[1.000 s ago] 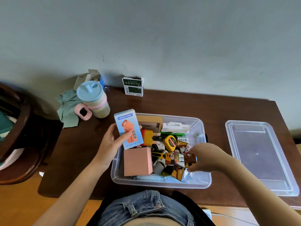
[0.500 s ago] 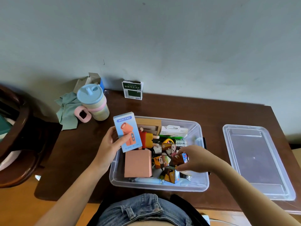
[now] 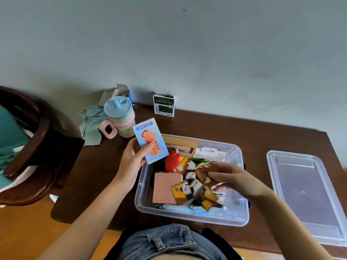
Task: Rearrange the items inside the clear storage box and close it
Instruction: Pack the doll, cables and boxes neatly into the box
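Clear plastic storage box [image 3: 237, 214], rectangular with rounded corners and see-through walls, sits uncovered on a dark brown wooden surface [image 3: 234, 128], near the person's lap. It is crowded with small things: a pink square box [image 3: 165, 188] at its left, a red toy figure [image 3: 171, 162] beyond that, a wooden frame [image 3: 181, 143] and a white packet [image 3: 210, 153] along the far wall, and blue packets [image 3: 187, 210] along the near wall. The left hand [image 3: 132, 166] holds a light blue carton marked MINI FAN [image 3: 150, 140] upright above the box's far left corner, thumb across its front and fingers curled behind. The right hand [image 3: 238, 180] reaches into the middle of the box, fingertips pinching a string of linked picture cubes [image 3: 193, 186] in orange, brown and black-and-white, partly blurred. The box's clear lid [image 3: 304, 196] lies flat on the surface, just right of the box. At the far left stand a pastel lidded cup [image 3: 120, 117], a green cloth [image 3: 92, 126] and a small dark green carton [image 3: 164, 106].
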### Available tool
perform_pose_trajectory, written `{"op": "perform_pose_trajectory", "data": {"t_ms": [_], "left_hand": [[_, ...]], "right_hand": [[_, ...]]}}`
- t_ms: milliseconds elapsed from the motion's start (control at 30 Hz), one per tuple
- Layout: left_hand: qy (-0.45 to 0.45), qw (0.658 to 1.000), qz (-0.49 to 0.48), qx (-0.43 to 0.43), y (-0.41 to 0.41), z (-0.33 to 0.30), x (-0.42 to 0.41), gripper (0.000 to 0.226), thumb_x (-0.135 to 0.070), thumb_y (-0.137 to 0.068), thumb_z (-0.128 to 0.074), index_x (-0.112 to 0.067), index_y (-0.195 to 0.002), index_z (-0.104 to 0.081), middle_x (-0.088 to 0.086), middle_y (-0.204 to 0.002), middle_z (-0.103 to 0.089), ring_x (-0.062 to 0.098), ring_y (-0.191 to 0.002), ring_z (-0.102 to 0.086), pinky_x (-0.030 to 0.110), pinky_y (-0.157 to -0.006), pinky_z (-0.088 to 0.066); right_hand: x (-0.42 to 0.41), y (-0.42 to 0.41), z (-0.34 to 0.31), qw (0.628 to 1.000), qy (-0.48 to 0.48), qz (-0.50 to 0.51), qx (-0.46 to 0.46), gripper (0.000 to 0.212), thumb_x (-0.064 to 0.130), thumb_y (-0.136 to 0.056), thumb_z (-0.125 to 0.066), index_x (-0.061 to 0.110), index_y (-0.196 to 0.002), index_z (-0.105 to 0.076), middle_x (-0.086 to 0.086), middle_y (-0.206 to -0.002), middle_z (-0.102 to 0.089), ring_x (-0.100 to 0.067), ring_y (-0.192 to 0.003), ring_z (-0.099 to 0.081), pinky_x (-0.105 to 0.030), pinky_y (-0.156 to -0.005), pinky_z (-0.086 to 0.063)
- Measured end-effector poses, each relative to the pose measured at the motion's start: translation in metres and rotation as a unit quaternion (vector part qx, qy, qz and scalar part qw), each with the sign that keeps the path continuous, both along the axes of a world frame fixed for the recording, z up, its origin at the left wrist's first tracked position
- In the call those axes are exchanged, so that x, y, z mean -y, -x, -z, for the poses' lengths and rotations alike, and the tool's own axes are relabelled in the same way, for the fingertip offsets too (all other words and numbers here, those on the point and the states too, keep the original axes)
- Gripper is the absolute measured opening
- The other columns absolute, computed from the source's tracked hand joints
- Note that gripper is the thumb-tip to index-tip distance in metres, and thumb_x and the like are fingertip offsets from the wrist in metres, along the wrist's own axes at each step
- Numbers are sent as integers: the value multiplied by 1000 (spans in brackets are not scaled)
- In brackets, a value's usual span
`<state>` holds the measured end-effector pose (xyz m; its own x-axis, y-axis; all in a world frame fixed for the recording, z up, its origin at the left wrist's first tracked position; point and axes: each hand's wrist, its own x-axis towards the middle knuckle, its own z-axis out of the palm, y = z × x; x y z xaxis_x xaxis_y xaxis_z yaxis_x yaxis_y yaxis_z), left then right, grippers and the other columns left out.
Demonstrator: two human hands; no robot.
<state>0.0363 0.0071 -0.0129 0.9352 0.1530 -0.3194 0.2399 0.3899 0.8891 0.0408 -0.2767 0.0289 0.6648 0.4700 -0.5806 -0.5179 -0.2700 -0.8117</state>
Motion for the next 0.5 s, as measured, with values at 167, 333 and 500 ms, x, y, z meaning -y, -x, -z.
{"op": "perform_pose_trajectory", "data": {"t_ms": [167, 333, 500], "left_hand": [[15, 999, -36, 37, -5, -11, -3, 41, -21, -75, -68, -17, -114, -58, -1, -104, -72, 15, -104, -67, 27, -80, -57], [-24, 998, -2, 66, -6, -20, -1, 42, -20, -72, -69, -22, -113, -58, 3, -111, -69, 17, -106, -66, 29, -86, -55], [-39, 997, 35, 55, -10, -21, 14, 43, -14, -71, -70, -22, -111, -57, 7, -114, -67, 18, -106, -66, 24, -79, -56]], "right_hand": [[-71, 11, 28, 994, 95, -13, 55, 23, 20, -91, -62, 3, -106, -64, -13, -89, -70, -17, -71, -66, -28, -70, -58], [-69, 3, 44, 934, 290, -49, 202, 58, 64, -84, -49, 10, -72, -65, -5, -61, -58, -4, -43, -42, -22, -47, -35], [-19, -24, 78, 837, 487, -74, 238, 27, 24, -94, -46, 4, -97, -63, -9, -94, -67, -18, -79, -59, -37, -72, -51]]}}
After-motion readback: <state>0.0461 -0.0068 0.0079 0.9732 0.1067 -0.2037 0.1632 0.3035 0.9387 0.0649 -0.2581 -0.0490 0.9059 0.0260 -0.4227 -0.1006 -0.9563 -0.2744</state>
